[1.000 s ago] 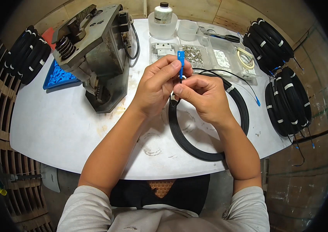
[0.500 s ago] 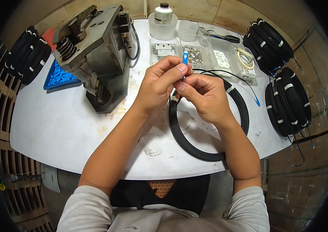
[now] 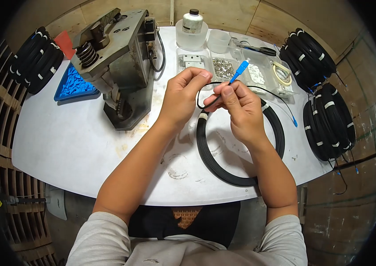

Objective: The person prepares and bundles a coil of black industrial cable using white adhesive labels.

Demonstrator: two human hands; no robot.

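My right hand [image 3: 241, 104] grips a blue fibre-optic connector [image 3: 240, 71] low on its body. It is tilted up to the right, with a pale tip at its upper end. A thin black cable [image 3: 198, 101] bends in a small loop between my hands. My left hand [image 3: 183, 91] is closed in a pinch beside this loop; what its fingertips hold, if anything, is hidden. Beneath my right hand and forearm a coil of black cable [image 3: 210, 162], bound with white tape, lies on the table. Another blue connector [image 3: 295, 122] ends a cable at the right.
A metal press [image 3: 128, 66] stands at left beside a blue tray [image 3: 58, 95] of small blue parts. Clear bins [image 3: 212, 56] with metal pieces and a bottle [image 3: 193, 22] in a tub stand behind. More cable coils [image 3: 330, 122] flank the table [image 3: 72, 150].
The blue connector has passed from my left fingers to my right hand and now leans right. My hands have moved apart, and a cable loop shows between them. The view has shifted slightly.
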